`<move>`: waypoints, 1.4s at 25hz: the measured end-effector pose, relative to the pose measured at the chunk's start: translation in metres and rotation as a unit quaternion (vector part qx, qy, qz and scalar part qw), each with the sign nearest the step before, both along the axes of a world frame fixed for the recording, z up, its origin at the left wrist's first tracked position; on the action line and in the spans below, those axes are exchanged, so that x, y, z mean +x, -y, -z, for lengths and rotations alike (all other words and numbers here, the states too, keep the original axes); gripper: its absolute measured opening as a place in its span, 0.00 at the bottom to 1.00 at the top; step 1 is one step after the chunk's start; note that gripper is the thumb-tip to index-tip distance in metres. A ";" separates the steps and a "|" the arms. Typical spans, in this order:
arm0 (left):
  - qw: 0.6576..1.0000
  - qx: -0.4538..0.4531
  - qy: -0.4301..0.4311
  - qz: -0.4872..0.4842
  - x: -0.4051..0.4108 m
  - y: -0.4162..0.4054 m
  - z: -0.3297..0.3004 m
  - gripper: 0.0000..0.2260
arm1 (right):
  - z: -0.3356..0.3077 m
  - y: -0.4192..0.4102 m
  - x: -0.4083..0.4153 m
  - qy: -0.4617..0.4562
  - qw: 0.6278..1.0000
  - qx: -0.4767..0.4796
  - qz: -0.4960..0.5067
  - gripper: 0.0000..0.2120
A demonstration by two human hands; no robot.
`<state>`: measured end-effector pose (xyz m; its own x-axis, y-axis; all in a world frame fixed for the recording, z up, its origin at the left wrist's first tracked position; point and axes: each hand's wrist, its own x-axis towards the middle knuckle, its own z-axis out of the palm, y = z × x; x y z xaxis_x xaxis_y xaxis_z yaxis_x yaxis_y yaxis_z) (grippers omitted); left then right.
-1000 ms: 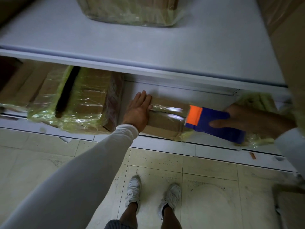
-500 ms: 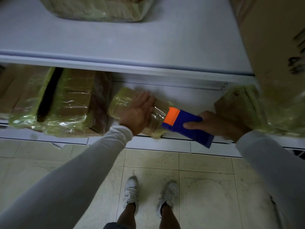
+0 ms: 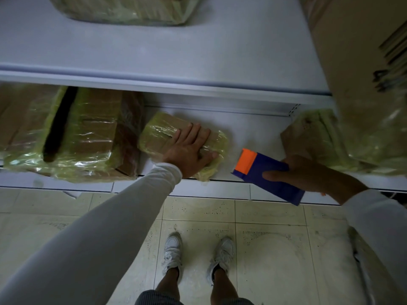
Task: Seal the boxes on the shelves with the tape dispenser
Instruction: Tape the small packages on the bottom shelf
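Right now the left hand (image 3: 189, 150) presses flat on the small box (image 3: 160, 133); its long side points toward the tape dispenser (image 3: 266, 175), gripped by the right hand (image 3: 308, 172) just beside.

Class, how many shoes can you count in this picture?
2: the left shoe and the right shoe, side by side on the tiled floor below the shelves.

On the white lower shelf (image 3: 253, 128), the small film-wrapped cardboard box (image 3: 163, 133) lies between the large film-wrapped carton (image 3: 88, 133) on its left and the blue-and-orange tape dispenser (image 3: 264, 172) on its right.

Left hand (image 3: 187, 150) flat on box (image 3: 158, 133)
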<state>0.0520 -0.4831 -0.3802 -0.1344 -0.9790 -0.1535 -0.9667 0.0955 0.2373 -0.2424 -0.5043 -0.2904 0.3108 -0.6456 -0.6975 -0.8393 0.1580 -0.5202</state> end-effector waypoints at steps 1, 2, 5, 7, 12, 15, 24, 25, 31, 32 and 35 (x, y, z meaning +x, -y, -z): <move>1.000 0.000 0.001 0.000 -0.002 -0.001 0.000 0.36 | 0.006 -0.001 0.006 -0.022 1.000 -0.021 -0.008 0.21; 1.000 -0.001 0.002 0.000 -0.004 -0.001 0.000 0.38 | 0.015 -0.002 0.015 -0.042 0.998 -0.049 -0.016 0.21; 1.000 -0.005 0.002 -0.001 -0.006 -0.001 0.001 0.40 | 0.043 -0.007 0.044 -0.120 0.978 -0.158 -0.059 0.21; 1.000 -0.015 -0.002 -0.005 -0.007 -0.002 0.000 0.40 | 0.057 -0.018 0.046 -0.189 0.958 -0.194 -0.094 0.20; 0.997 -0.029 0.053 -0.044 -0.036 0.001 -0.009 0.41 | 0.064 -0.049 0.017 -0.183 0.970 -0.161 -0.004 0.22; 0.992 -0.008 0.075 -0.096 -0.066 0.005 -0.009 0.38 | 0.060 -0.053 0.015 -0.146 0.976 -0.159 0.020 0.21; 0.979 -0.014 0.045 0.198 -0.005 0.014 -0.006 0.36 | 0.043 -0.060 0.006 -0.053 0.983 -0.171 0.043 0.21; 0.976 -0.021 0.056 0.211 -0.006 0.013 -0.006 0.37 | 0.040 -0.061 0.007 -0.040 0.983 -0.171 0.042 0.21; 0.977 -0.022 0.027 0.208 0.008 -0.004 -0.012 0.37 | 0.020 -0.066 0.015 0.035 0.984 -0.175 0.005 0.17; 0.981 -0.025 -0.004 0.191 0.010 -0.009 -0.016 0.36 | 0.016 -0.065 0.018 0.036 0.983 -0.178 -0.001 0.17; 0.979 -0.050 -0.156 0.121 0.016 -0.025 -0.031 0.26 | 0.007 -0.062 0.033 0.027 0.981 -0.190 -0.032 0.17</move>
